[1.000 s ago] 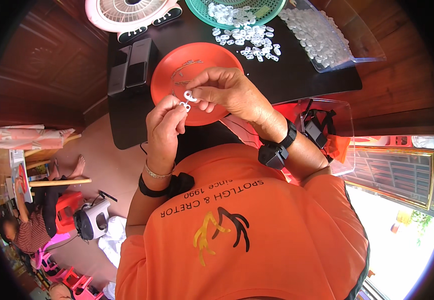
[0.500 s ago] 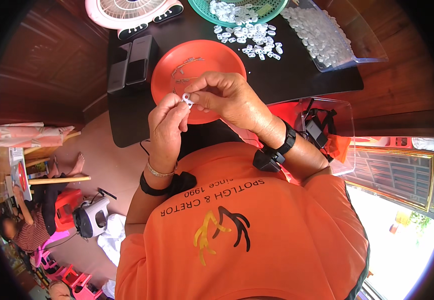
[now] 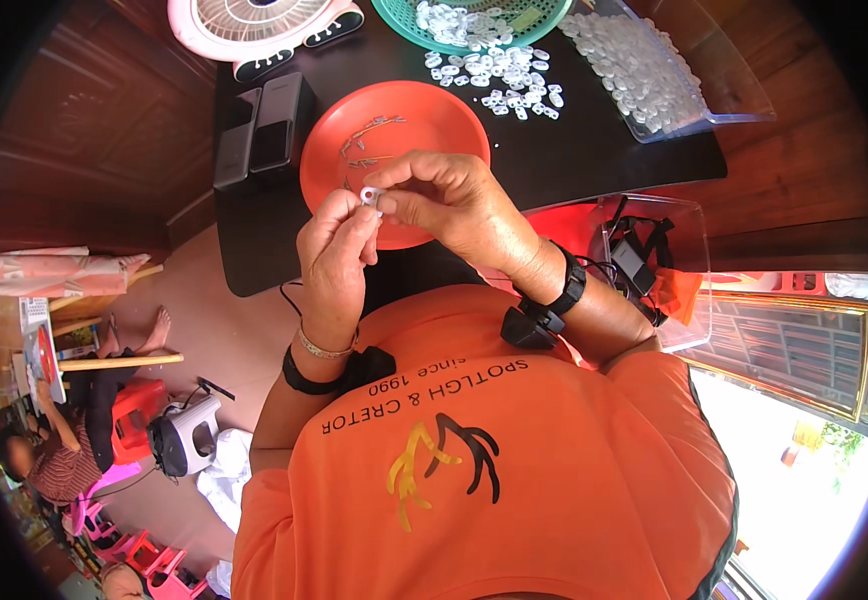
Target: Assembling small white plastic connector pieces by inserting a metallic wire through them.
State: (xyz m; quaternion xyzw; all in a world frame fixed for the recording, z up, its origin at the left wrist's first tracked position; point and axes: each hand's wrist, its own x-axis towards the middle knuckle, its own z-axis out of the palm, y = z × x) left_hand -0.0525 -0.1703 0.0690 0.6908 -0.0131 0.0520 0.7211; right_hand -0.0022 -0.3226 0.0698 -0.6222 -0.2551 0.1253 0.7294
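Observation:
A small white plastic piece with round holes (image 3: 369, 197) is pinched between both hands over the near rim of an orange-red basin (image 3: 454, 118). My left hand (image 3: 336, 240) grips its lower side with thumb and forefinger. From the right, the thumb and forefinger of my right hand (image 3: 451, 200) close on the same piece. Fingertips cover much of it. Inside the basin lie several thin metal pins (image 3: 364, 140). Beyond the basin, loose white pieces (image 3: 524, 75) of a similar kind are scattered on the black table (image 3: 594, 155).
A green basket (image 3: 424, 40) with more white pieces stands at the far side. At far right is a clear bin (image 3: 714, 122) full of them. A pink fan (image 3: 254, 35) and two grey devices (image 3: 279, 120) stand at left. Another person (image 3: 69, 465) sits at far left.
The white piece has turned slightly between my fingers, and my right hand has shifted a little. Both hands keep their pinch over the basin.

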